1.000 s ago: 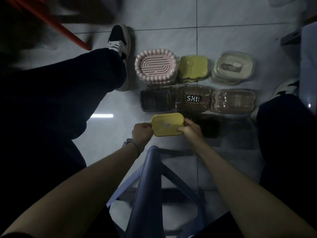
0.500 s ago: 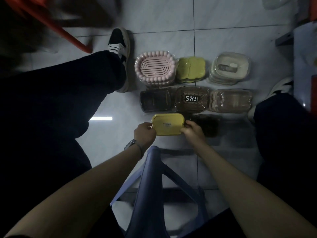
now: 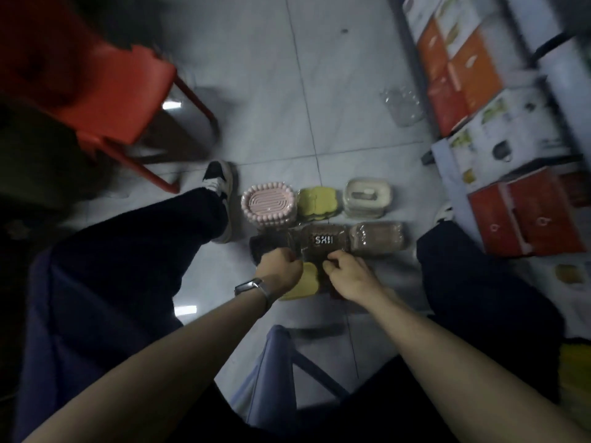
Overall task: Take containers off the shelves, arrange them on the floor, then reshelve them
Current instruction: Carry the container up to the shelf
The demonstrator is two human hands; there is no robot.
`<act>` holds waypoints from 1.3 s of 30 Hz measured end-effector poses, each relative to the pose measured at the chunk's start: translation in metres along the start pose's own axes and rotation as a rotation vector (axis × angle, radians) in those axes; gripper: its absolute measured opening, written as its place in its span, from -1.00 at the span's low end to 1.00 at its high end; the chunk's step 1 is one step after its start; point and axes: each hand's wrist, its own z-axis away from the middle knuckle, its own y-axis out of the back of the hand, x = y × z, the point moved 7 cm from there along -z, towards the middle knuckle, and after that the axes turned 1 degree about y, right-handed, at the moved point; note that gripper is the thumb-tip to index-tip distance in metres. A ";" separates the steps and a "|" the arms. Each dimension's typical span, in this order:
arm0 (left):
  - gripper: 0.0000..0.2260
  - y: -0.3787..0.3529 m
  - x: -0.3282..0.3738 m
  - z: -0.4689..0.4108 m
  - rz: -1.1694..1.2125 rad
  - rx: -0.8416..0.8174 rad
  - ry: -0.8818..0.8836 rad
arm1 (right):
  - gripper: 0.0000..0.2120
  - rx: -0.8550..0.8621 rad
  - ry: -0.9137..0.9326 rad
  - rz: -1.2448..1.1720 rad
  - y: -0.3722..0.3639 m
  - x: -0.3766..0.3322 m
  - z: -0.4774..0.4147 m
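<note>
Lying on the grey tiled floor (image 3: 319,91): seven containers counted. Far row, three: one pink bead-rimmed oval box (image 3: 267,204), one yellow-green scalloped box (image 3: 316,203), one clear rectangular tub (image 3: 367,198). Middle row, three: one dark box (image 3: 263,246), one brown labelled pack (image 3: 323,240), one clear-wrapped brown pack (image 3: 377,239). Nearest: one yellow rectangular plastic container (image 3: 302,286), partly under the left hand (image 3: 279,266). Right hand (image 3: 347,273) just beside it. Fingers of both curled; whether either grips anything cannot be told.
</note>
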 end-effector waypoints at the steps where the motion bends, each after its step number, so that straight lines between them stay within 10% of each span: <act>1: -0.87 0.006 0.012 0.007 -0.002 0.014 -0.037 | -0.61 0.024 0.032 0.024 0.015 -0.008 0.006; 22: -0.57 0.139 0.239 0.244 -0.333 0.412 -0.675 | -0.46 0.539 0.383 0.190 0.257 -0.126 0.257; 39: -0.80 0.178 0.407 0.434 -0.330 0.487 -1.135 | -0.56 0.960 0.414 0.306 0.414 -0.118 0.450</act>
